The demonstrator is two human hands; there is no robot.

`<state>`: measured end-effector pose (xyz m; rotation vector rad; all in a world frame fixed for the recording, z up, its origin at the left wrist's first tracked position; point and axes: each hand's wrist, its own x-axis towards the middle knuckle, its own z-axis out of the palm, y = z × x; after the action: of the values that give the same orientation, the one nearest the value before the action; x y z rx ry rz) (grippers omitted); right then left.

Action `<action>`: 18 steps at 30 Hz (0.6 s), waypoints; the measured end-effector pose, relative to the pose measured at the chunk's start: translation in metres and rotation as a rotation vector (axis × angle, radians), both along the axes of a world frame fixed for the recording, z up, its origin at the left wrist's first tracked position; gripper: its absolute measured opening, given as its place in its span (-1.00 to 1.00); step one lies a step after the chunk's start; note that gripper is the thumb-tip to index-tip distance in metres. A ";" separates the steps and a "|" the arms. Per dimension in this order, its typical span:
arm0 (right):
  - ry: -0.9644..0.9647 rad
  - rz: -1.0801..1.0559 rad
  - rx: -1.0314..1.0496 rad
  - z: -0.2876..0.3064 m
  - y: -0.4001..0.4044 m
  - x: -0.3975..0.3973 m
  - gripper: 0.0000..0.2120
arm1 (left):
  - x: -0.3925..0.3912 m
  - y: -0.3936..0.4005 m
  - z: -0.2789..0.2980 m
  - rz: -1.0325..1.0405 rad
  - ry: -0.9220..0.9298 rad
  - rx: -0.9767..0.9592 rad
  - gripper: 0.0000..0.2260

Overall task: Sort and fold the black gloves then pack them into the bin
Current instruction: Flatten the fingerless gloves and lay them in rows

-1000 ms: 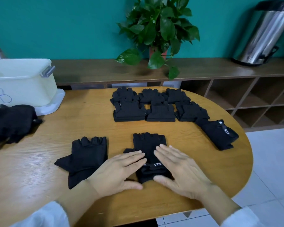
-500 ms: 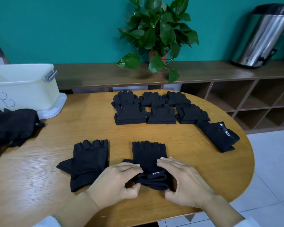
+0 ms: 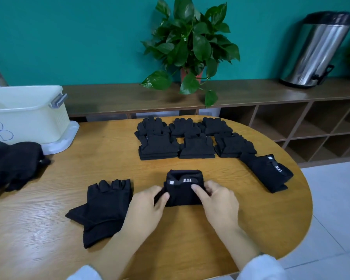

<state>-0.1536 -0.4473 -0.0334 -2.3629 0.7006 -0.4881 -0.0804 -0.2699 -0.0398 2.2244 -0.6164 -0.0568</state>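
Now both hands low over the table, left hand (image 3: 148, 207) and right hand (image 3: 218, 201) fingers pinching folded glove (image 3: 183, 188)

Person's body as seen by the head camera: two bare hands, two forearms, sleeve ends.

The left hand (image 3: 144, 207) and the right hand (image 3: 218, 201) are showing bare, with no gloves, rings, watch or bands visible on fingers or wrists. The nails are looking short and plain. Both forearms are running uncovered from the wrists back toward the near edge of the frame. A pale, whitish left sleeve (image 3: 85, 273) is showing at the near left, its edge soft and blurred. A matching right sleeve (image 3: 259, 266) is showing at the near right, slightly bluish-white, cuff loose and wide. Fabric weave and any markings are coming out too blurred to tell.
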 end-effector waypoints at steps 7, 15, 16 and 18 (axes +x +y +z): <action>0.150 -0.113 -0.089 0.000 0.006 0.026 -0.63 | 0.006 -0.015 0.002 0.184 -0.026 0.120 -0.72; 0.117 -0.147 -0.213 0.002 0.013 0.030 -0.70 | 0.007 -0.017 0.010 0.272 0.016 0.161 -0.74; 0.081 -0.143 -0.215 0.001 0.012 0.029 -0.71 | 0.006 -0.016 0.010 0.274 -0.017 0.128 -0.73; -0.036 -0.119 -0.249 -0.002 0.009 0.026 -0.74 | 0.002 -0.013 0.010 0.231 -0.172 0.068 -0.74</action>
<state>-0.1280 -0.4379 -0.0356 -2.5448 0.8068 -0.7035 -0.0780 -0.2827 -0.0298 2.3688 -0.4500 0.2364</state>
